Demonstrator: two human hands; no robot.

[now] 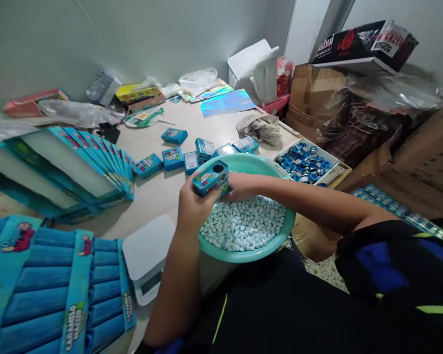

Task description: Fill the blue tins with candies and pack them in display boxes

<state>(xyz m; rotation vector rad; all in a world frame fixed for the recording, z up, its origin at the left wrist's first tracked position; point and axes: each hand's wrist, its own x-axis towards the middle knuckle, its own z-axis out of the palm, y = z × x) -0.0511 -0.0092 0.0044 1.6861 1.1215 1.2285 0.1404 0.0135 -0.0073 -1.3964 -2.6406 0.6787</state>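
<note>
A small blue candy box with a round dark hole in its top is gripped by my left hand, fingers closed around its sides. Close against the box's right side is my right hand, its fingers mostly hidden behind the box, so I cannot make out what they hold. Both hands are over a turquoise basin. Small white and pale-blue candies fill the basin. Several more blue boxes lie on the table beyond it.
Blue lids fill a white tray at the right. Left of the basin sits a white scale. Folded blue cartons and standing display boxes crowd the left. A cloth lies behind; cardboard boxes stack at the right.
</note>
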